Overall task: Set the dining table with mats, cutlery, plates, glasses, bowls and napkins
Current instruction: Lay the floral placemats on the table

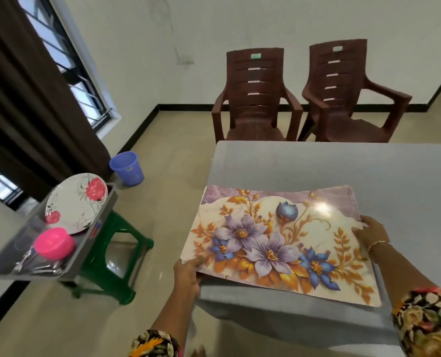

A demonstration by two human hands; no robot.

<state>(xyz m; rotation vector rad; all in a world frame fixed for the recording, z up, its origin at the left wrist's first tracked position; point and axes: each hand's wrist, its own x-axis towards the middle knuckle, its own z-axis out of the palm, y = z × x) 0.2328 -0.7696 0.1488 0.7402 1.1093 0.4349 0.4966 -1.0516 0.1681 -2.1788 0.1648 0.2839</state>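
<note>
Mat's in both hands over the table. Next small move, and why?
Probably shift the floral placemat rightward and lay it flat: its near-left corner, held by the left hand, hangs past the edge of the grey table, and it lies skewed to that edge. The right hand holds its right edge.

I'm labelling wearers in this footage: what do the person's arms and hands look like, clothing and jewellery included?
The left hand and right hand are bare, no gloves. The left sleeve and right sleeve are dark fabric printed with yellow, orange, red and cream flowers, and leave the forearms bare. A thin bracelet circles the right wrist.
</note>
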